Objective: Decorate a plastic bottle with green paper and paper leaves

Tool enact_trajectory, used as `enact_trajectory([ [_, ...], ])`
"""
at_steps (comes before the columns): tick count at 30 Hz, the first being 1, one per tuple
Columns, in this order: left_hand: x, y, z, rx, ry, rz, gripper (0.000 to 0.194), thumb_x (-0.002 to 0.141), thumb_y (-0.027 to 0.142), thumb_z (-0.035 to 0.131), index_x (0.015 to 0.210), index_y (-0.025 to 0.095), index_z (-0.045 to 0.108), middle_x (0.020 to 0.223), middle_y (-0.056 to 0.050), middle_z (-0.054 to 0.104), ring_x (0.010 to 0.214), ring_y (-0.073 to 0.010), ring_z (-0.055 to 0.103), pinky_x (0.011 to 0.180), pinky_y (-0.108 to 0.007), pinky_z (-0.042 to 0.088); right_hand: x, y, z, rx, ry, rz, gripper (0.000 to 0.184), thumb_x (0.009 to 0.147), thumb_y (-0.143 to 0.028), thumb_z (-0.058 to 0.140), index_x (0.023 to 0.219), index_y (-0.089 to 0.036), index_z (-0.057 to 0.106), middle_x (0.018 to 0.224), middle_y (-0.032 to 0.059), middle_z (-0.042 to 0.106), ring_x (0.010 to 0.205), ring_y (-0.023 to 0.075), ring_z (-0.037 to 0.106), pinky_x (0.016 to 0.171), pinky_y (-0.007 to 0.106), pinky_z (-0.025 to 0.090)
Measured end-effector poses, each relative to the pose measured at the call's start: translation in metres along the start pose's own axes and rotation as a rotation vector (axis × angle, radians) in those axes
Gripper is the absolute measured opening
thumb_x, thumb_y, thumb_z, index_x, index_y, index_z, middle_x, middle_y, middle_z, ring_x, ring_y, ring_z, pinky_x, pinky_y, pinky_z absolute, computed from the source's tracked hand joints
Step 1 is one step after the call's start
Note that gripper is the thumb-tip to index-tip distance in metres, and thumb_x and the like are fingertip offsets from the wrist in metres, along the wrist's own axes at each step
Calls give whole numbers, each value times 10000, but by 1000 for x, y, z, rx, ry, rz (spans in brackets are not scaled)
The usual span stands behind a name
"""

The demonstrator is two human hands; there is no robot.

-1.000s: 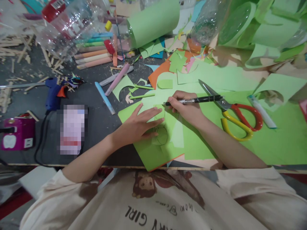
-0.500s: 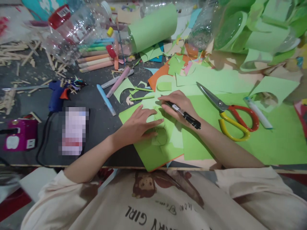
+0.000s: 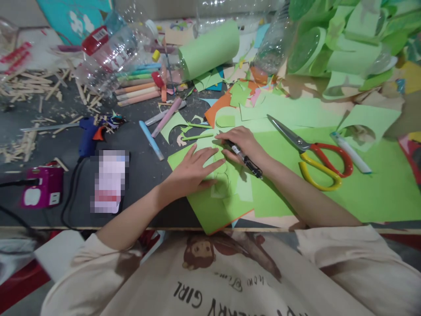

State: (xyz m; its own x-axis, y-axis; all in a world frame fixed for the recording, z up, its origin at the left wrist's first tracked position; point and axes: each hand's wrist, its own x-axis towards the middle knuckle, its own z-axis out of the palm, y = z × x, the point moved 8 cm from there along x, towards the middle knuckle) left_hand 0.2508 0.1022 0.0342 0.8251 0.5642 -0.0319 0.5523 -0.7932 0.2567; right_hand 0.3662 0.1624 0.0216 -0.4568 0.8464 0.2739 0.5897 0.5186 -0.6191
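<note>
My right hand is closed around a black pen, whose back end leans towards my wrist. Its tip is hidden by my fingers. Fingers apart, my left hand lies on a sheet of green paper, beside a small piece with a drawn rounded outline. Part of that piece is under my fingers. Beyond my hands are thin green paper strips and a light green rounded cutout. Scissors with red and yellow handles rest open to the right of my right hand.
A white-barrelled tool lies beyond the scissors. To the left are a phone, a blue glue gun and a purple box with a cable. Plastic bottles, a green paper-wrapped cylinder and wood sticks stand or lie at the back.
The whole view has shifted slightly, so things at the left appear further right. The pen's back end has swung a little to the left. My left hand stays on the paper.
</note>
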Motion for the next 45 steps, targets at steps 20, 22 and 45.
enact_trajectory([
  [20,-5,-34,-11,-627,261,-295,609,906,529,489,1405,196,382,1309,-149,603,1182,-268,592,1074,-456,411,-2,7,-30,535,204,115,175,817,-266,604,987,-222,611,851,14,646,782,167,616,734,309,486],
  [22,-8,-39,-11,-867,337,-343,617,883,548,517,1382,211,384,1148,-118,669,949,-202,669,893,-363,513,-3,10,-32,678,215,175,202,807,-288,644,993,-228,596,829,2,618,763,159,599,722,303,486],
  [45,11,-53,-6,-1372,751,-526,392,805,555,644,728,212,470,445,106,504,332,-64,487,458,-219,476,-5,12,-35,35,231,39,323,765,-89,487,1023,-235,615,830,28,605,822,211,583,775,369,491],
])
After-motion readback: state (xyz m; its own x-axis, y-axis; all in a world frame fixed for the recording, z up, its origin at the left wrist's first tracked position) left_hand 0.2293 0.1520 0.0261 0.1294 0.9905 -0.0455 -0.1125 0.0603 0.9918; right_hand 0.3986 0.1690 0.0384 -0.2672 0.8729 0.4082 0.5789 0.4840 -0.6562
